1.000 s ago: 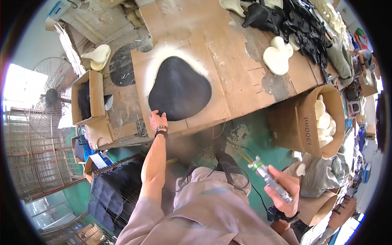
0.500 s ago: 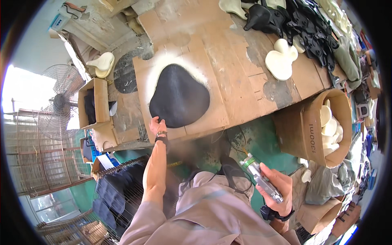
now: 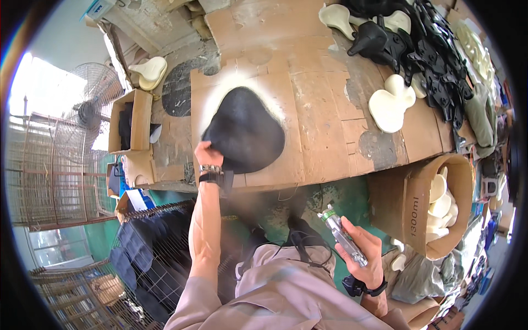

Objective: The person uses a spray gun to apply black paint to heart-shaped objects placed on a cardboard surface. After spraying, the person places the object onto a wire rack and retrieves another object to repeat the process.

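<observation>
A black, rounded-triangular saddle cover [image 3: 247,129] lies on the cardboard-topped bench, ringed at its far side by pale overspray. My left hand [image 3: 209,155] pinches its near-left edge, fingers curled and partly hiding that corner. Lower and to the right, away from the bench, my right hand [image 3: 364,250] is wrapped round a metal spray gun [image 3: 344,237] with a green ring at its front. The spray gun tilts toward the upper left.
Cream foam saddles [image 3: 389,104] and a heap of black saddle parts [image 3: 434,71] sit at the bench's right. A cardboard box [image 3: 393,214] of cream pieces stands beside it. At left are a small open box [image 3: 144,118], a fan [image 3: 88,113] and a wire rack [image 3: 165,247] with dark pieces.
My left hand has moved farther over the saddle cover's left corner and now grips its edge. The spray gun stays in my right hand, low on the right. The whole view has shifted slightly.
</observation>
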The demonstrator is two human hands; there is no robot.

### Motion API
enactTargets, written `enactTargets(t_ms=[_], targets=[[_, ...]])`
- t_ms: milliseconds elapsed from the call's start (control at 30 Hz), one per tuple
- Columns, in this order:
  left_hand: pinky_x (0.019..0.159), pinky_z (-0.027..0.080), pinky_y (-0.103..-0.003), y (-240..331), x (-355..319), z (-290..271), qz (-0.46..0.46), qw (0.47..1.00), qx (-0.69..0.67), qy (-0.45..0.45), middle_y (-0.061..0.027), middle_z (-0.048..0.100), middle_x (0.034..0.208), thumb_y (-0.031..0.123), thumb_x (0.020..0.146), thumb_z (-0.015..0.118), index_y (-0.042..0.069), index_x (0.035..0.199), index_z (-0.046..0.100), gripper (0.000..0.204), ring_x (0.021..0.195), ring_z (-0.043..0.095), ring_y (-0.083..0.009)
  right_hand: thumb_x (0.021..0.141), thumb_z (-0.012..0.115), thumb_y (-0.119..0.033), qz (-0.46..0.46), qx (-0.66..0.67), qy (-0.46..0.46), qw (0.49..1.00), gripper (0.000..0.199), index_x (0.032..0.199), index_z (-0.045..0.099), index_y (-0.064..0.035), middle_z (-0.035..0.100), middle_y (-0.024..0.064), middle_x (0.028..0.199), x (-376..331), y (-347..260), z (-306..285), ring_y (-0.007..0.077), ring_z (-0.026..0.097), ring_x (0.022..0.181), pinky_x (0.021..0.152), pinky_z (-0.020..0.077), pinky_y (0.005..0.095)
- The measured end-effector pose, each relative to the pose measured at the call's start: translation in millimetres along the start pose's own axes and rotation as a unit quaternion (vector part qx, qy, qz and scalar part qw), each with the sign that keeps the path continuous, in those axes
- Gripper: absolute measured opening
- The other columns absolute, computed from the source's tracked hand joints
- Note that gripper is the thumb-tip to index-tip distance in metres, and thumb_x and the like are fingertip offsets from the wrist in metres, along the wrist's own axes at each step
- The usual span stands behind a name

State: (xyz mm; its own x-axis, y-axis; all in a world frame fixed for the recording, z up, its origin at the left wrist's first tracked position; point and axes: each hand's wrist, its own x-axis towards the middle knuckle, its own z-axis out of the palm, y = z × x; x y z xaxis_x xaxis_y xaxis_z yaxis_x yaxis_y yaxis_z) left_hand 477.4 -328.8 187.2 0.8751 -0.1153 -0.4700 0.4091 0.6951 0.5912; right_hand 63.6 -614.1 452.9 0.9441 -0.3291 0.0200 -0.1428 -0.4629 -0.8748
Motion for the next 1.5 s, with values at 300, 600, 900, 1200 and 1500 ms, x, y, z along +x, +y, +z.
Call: enactTargets(t_ms=[300, 600, 900, 1200, 1500], targets=[[0.112, 0.042, -0.050, 129.7, -148.4, 85.2, 0.143, 0.968, -0.169, -0.117, -0.0166, 0.066, 0.128, 0.014, 0.076, 0.058, -0.003, 0.118, 0.062, 0.045, 0.122, 0.060, -0.0358, 0.075, 0.076, 0.006, -0.058, -0.006, -0.076, 0.995, 0.060, 0.134, 0.062, -0.0011, 0.070, 0.0173, 0.092, 21.2, -8.1, 20.3, 0.0293, 0.068, 0.075, 0.071, 0.0534, 0.0322], [0.112, 0.043, -0.051, 219.2, -316.4, -50.1, 0.236, 0.912, -0.220, -0.253, -0.0208, 0.068, 0.127, 0.013, 0.084, 0.051, -0.006, 0.124, 0.062, 0.046, 0.120, 0.064, -0.0367, 0.075, 0.076, 0.005, -0.166, -0.036, -0.225, 0.959, 0.061, 0.134, 0.061, 0.0025, 0.070, 0.0218, 0.099, 15.1, -53.3, 99.6, 0.0348, 0.070, 0.084, 0.077, 0.0553, 0.0366], [0.109, 0.045, -0.049, 231.4, -422.4, -146.7, 0.320, 0.891, -0.275, -0.170, -0.0198, 0.069, 0.123, 0.009, 0.084, 0.051, -0.007, 0.121, 0.064, 0.042, 0.116, 0.065, -0.0346, 0.073, 0.079, 0.005, -0.246, -0.051, -0.355, 0.901, 0.065, 0.135, 0.060, 0.0007, 0.071, 0.0191, 0.100, -25.7, -92.2, 198.2, 0.0342, 0.070, 0.085, 0.079, 0.0555, 0.0359], [0.105, 0.047, -0.049, 256.0, -507.2, -194.2, 0.366, 0.876, -0.286, -0.125, -0.0163, 0.069, 0.123, 0.010, 0.080, 0.053, -0.002, 0.123, 0.064, 0.046, 0.113, 0.066, -0.0336, 0.076, 0.076, 0.005, -0.260, -0.071, -0.387, 0.882, 0.058, 0.133, 0.062, 0.0010, 0.072, 0.0190, 0.096, -66.6, -119.5, 253.3, 0.0294, 0.072, 0.082, 0.077, 0.0559, 0.0338], [0.110, 0.042, -0.049, 265.2, -594.0, -232.4, 0.401, 0.857, -0.292, -0.142, -0.0172, 0.066, 0.129, 0.014, 0.083, 0.051, -0.003, 0.129, 0.061, 0.050, 0.119, 0.062, -0.0338, 0.077, 0.076, 0.003, -0.267, -0.080, -0.466, 0.840, 0.074, 0.146, 0.050, -0.0019, 0.073, 0.0183, 0.099, -86.5, -143.8, 289.1, 0.0310, 0.073, 0.085, 0.079, 0.0562, 0.0351]])
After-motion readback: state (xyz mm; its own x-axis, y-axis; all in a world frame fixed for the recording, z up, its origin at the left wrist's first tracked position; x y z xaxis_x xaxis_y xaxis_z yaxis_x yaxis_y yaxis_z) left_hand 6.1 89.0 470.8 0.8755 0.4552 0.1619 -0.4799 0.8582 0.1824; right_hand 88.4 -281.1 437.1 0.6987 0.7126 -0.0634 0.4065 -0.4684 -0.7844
